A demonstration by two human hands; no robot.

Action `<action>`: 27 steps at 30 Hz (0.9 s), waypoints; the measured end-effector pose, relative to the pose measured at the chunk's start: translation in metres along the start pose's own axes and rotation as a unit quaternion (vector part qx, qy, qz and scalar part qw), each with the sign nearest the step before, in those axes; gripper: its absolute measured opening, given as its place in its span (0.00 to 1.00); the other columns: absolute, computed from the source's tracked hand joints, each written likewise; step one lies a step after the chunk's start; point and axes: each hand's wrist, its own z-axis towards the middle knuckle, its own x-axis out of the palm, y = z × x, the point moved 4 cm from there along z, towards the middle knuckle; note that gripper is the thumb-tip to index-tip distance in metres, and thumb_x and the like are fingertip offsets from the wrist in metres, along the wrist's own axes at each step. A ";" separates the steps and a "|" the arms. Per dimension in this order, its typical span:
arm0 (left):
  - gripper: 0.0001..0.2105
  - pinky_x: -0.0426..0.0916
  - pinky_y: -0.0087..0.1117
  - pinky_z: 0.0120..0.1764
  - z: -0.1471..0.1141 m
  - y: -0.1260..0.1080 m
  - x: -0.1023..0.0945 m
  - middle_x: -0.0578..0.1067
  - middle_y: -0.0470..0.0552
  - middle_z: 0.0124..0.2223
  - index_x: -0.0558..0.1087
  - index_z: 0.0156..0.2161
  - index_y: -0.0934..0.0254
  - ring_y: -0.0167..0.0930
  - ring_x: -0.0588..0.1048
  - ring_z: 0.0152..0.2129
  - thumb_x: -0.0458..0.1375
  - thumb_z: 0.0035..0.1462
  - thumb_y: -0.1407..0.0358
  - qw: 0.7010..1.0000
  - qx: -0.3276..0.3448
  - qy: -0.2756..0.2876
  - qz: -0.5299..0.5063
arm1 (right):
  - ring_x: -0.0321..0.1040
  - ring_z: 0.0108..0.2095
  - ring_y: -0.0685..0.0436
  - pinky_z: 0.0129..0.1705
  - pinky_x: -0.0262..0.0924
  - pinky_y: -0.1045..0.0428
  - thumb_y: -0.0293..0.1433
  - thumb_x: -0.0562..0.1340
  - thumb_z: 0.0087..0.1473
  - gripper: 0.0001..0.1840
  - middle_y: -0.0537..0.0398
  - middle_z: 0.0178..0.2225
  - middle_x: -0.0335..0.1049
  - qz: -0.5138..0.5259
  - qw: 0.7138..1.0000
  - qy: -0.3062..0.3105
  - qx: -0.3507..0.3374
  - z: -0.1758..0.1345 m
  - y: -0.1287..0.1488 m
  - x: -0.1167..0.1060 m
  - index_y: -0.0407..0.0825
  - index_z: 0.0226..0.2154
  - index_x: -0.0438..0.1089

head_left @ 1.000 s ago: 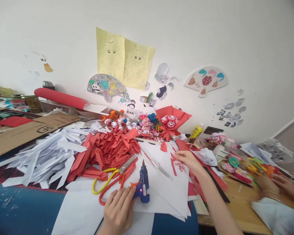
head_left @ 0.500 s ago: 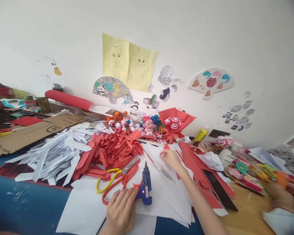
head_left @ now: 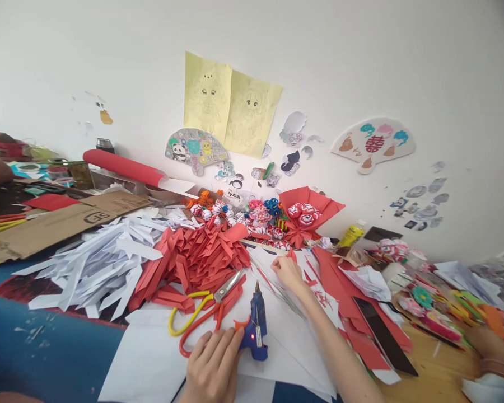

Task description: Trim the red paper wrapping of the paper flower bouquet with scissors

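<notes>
My left hand [head_left: 214, 364] is closed around the handle of a blue hot glue gun [head_left: 259, 330], whose nozzle points away from me and whose small red light is on. Scissors [head_left: 224, 288] with one yellow and one red handle lie just left of it. Beyond the nozzle, my right hand [head_left: 288, 273] hovers with fingertips pinched together over thin pale strips [head_left: 273, 282]; I cannot make out what is between them. A red paper bit [head_left: 292, 255] shows behind that hand. White paper sheets [head_left: 143, 352] lie under both hands.
Heaps of red paper strips [head_left: 201, 252] and white paper strips [head_left: 96, 257] lie to the left. A red-wrapped bouquet [head_left: 311, 210] stands by the wall. On the right are a dark flat phone-like slab [head_left: 384, 336] and another person's hand [head_left: 493, 347].
The scene has shifted slightly rightward in view. My right hand has moved a little left over the paper, its fingers drawn closer together. My left hand stays on the glue gun.
</notes>
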 end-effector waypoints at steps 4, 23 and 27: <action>0.13 0.64 0.39 0.42 -0.002 0.000 0.000 0.81 0.56 0.39 0.74 0.48 0.71 0.37 0.77 0.36 0.55 0.58 0.75 1.000 0.007 0.002 -0.005 | 0.71 0.40 0.44 0.36 0.55 0.52 0.31 0.57 0.56 0.09 0.51 0.38 0.76 -0.003 1.000 -0.011 0.027 -0.014 -0.026 -0.023 0.50 0.34 0.73; 0.12 0.65 0.36 0.41 0.007 -0.003 -0.005 0.81 0.54 0.38 0.73 0.48 0.68 0.35 0.78 0.34 0.53 0.60 0.73 1.000 -0.001 -0.012 -0.005 | 0.72 0.42 0.42 0.38 0.59 0.52 0.35 0.64 0.53 0.08 0.49 0.38 0.76 0.025 0.999 -0.031 0.018 0.001 0.000 0.002 0.48 0.35 0.73; 0.12 0.65 0.37 0.41 0.006 -0.003 -0.005 0.81 0.55 0.38 0.74 0.47 0.68 0.35 0.78 0.34 0.53 0.60 0.72 1.000 -0.003 -0.015 -0.005 | 0.71 0.41 0.44 0.42 0.61 0.49 0.35 0.60 0.58 0.09 0.50 0.39 0.74 -0.013 0.999 -0.029 0.025 -0.005 0.008 0.004 0.47 0.36 0.72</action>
